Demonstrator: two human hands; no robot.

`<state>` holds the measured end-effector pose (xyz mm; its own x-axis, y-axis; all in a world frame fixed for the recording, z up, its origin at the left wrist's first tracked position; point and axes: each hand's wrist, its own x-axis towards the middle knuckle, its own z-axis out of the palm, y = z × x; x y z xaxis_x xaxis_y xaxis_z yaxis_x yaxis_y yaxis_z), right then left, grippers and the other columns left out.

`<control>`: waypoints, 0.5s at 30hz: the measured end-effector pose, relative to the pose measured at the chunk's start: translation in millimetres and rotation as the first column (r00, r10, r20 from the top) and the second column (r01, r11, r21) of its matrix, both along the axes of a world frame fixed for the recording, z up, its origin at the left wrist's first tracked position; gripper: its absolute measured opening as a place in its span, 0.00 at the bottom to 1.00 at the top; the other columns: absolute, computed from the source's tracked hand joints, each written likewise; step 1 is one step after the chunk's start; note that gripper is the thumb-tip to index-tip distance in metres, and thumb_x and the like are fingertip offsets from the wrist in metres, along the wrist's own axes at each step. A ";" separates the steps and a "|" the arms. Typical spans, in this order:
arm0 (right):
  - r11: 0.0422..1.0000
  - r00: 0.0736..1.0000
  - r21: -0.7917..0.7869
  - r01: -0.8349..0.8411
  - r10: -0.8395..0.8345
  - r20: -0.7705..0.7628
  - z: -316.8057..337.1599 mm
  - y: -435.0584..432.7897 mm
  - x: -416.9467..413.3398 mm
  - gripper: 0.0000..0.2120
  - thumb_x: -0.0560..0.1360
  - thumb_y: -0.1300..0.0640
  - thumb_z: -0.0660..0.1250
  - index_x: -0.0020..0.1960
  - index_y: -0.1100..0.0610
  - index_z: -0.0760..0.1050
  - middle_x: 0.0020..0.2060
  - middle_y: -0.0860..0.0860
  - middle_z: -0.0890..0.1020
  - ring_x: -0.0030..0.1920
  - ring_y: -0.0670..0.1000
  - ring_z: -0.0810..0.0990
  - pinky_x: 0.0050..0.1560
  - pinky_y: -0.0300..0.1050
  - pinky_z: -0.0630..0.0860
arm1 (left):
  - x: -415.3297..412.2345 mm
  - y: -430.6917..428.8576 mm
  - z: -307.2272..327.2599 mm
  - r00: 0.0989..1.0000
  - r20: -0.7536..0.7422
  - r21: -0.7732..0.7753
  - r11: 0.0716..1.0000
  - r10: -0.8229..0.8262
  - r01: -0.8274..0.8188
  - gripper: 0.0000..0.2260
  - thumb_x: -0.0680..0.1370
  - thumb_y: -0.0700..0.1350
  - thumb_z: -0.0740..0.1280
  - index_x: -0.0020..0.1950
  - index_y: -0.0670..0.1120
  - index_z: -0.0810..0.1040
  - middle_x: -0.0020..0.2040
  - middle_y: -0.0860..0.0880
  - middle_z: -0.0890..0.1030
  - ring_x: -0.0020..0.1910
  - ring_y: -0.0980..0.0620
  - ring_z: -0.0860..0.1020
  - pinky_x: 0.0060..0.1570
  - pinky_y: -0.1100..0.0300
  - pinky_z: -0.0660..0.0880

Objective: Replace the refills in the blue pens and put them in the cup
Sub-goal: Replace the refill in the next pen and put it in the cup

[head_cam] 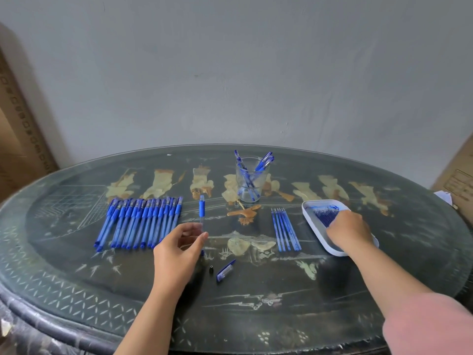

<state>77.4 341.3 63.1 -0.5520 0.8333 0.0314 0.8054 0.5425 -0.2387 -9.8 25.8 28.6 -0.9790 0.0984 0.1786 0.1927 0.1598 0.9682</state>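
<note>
On the dark surface (256, 316), the left hand (179, 249) pinches an uncapped pen barrel (202, 208); the right hand (349, 233) lies among refills (323, 213) in the white tray (320, 230), its grip impossible to tell. Several blue pens (265, 161) stand in the glass cup (252, 190) behind

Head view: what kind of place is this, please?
Probably a room in a home: an ornate oval table with inlaid figures, a plain painted wall behind it, and cardboard boxes at both sides.
</note>
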 end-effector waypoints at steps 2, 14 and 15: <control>1.000 0.998 0.000 0.008 -0.008 0.055 -2.4 1.7 2.8 0.08 0.77 0.63 0.61 0.52 0.62 0.77 0.43 0.55 0.77 0.42 0.56 0.75 0.41 0.44 0.73 | 1.2 -0.4 0.4 1.000 0.002 -0.001 1.000 0.004 -0.004 0.07 0.73 0.42 0.75 0.47 0.53 0.82 0.42 0.55 0.84 0.41 0.63 0.81 0.43 0.68 0.76; 0.997 0.934 -0.024 -0.070 0.057 -0.352 4.1 -11.1 -0.9 0.07 0.78 0.64 0.58 0.48 0.63 0.74 0.38 0.58 0.78 0.40 0.59 0.72 0.39 0.48 0.68 | 5.0 -2.3 3.5 1.000 -0.018 0.023 1.000 0.001 -0.001 0.09 0.74 0.41 0.74 0.48 0.54 0.81 0.44 0.55 0.84 0.43 0.64 0.81 0.47 0.67 0.77; 0.993 0.886 -0.045 -0.110 0.077 -0.457 8.6 -19.5 -2.3 0.08 0.78 0.64 0.58 0.53 0.62 0.75 0.43 0.58 0.79 0.41 0.58 0.73 0.41 0.48 0.68 | 6.1 -3.1 4.0 1.000 -0.026 0.010 1.000 -0.003 0.003 0.09 0.74 0.41 0.73 0.49 0.53 0.81 0.45 0.56 0.84 0.44 0.64 0.81 0.47 0.68 0.77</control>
<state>75.0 321.9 71.7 -0.5665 0.7875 0.2426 0.5469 0.5795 -0.6042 -3.7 22.7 32.6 -0.9736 0.0993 0.2055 0.2187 0.1493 0.9643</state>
